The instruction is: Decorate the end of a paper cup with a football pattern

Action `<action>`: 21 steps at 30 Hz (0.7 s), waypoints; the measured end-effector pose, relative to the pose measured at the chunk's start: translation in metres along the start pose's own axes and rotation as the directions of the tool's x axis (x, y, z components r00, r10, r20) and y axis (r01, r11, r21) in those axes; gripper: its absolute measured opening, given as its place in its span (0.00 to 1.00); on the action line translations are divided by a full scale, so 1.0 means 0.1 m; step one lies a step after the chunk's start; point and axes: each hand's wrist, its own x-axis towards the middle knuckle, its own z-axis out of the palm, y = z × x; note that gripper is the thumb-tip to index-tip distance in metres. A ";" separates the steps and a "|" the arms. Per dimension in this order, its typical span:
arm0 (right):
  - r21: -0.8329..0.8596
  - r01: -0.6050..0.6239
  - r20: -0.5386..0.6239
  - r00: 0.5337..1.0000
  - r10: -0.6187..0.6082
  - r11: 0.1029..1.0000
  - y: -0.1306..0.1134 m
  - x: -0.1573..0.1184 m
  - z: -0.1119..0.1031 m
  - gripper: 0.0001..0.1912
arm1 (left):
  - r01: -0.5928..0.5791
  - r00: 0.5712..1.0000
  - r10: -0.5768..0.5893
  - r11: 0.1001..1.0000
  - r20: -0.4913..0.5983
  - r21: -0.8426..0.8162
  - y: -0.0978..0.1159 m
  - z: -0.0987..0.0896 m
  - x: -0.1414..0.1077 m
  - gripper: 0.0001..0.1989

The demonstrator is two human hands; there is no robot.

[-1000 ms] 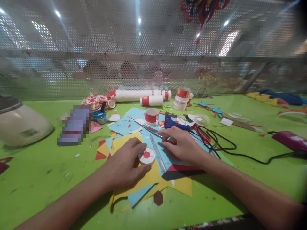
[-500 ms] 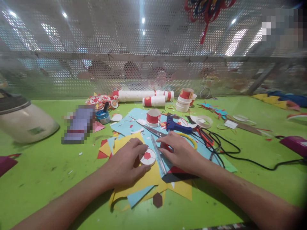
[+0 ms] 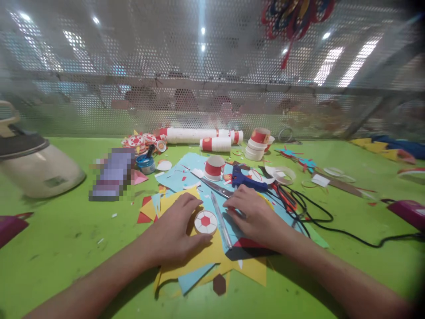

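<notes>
A round white disc (image 3: 205, 222) with a red hexagon and dark lines, like a football face, lies on yellow paper (image 3: 189, 265). My left hand (image 3: 177, 228) curves around its left side, thumb and fingers apart. To the disc's right lies a clear, slim pen (image 3: 222, 221). Just right of the pen, my right hand (image 3: 252, 215) rests low over blue paper, fingers loosely bent and apart. It covers most of the scissors' handles; the scissors' blades (image 3: 215, 188) point away to the left. Whether my right fingers touch the handles I cannot tell.
A blue glue gun (image 3: 245, 179) with a black cord (image 3: 352, 239) lies beyond my right hand. A red-and-white paper cup piece (image 3: 214, 168) stands ahead. Stacked cups (image 3: 257, 144), a blue jar (image 3: 145, 164) and a blurred flat object (image 3: 113, 175) lie farther off. Perforated metal screen (image 3: 199, 102) behind.
My left fingers have drawn back from the disc's upper edge, leaving its face uncovered. My right hand has shifted slightly down, with its fingers closer together. The whole view has shifted slightly.
</notes>
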 end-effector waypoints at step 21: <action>0.205 -0.060 -0.071 0.995 0.076 0.977 0.01 0.02 0.02 0.10 | -0.035 0.999 0.034 0.999 0.008 0.019 0.04 0.00 -0.03 0.16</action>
